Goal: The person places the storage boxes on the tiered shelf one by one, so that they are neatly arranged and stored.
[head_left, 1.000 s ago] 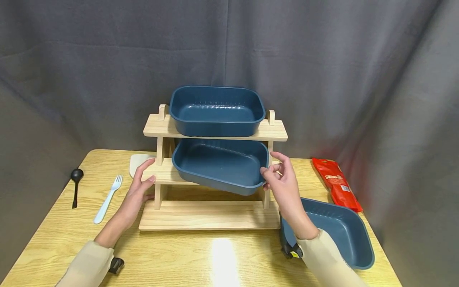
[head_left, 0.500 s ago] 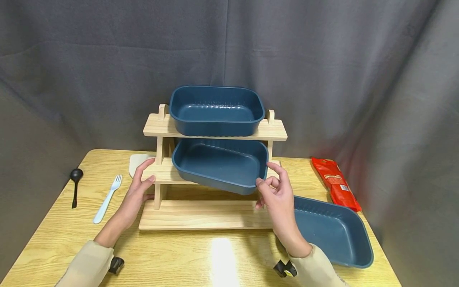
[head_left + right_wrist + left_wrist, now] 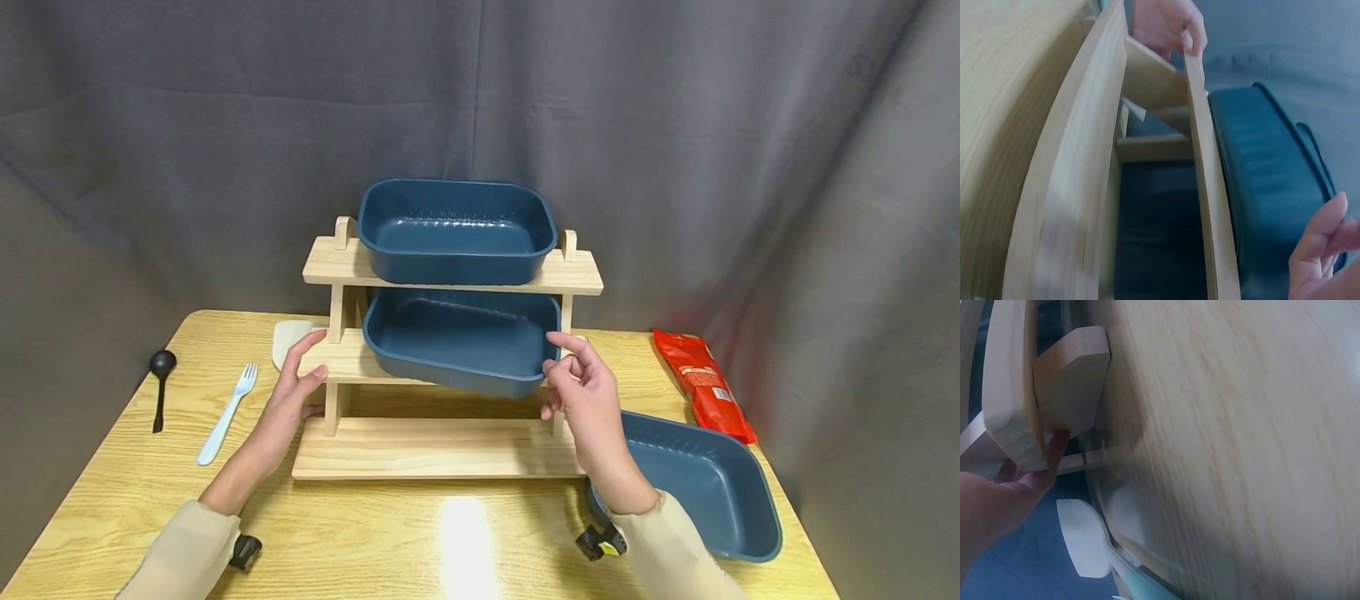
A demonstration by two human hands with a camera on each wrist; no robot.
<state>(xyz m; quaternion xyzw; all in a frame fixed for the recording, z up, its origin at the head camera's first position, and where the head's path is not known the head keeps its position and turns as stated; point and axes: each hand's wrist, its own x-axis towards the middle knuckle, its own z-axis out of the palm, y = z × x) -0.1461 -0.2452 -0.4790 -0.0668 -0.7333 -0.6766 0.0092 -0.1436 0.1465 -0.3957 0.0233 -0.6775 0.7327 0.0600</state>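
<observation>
A three-tier wooden shelf (image 3: pixel 435 450) stands on the table. My left hand (image 3: pixel 288 396) grips the left end of its middle board, thumb in front, as the left wrist view also shows. On that board a dark blue plastic bin (image 3: pixel 465 342) sits askew, its right front corner jutting past the edge. My right hand (image 3: pixel 588 400) holds this corner, thumb at the rim and lower fingers curled outside it; the exact contact is partly hidden. The right wrist view shows the bin's side wall (image 3: pixel 1266 181) beside my right fingers. A matching upper bin (image 3: pixel 457 237) rests on the top board.
Another blue bin (image 3: pixel 705 492) lies on the table at the right, partly behind my right forearm. Beyond it is a red packet (image 3: pixel 701 383). On the left are a black spoon (image 3: pixel 160 383), a pale fork (image 3: pixel 228 412) and a white-headed spatula (image 3: pixel 1085 540). A grey curtain (image 3: pixel 480 100) hangs behind.
The middle bin's right front corner has shifted slightly back onto the shelf. My right hand has changed its hold around that corner, dipping lower and then rising. My left hand stays put.
</observation>
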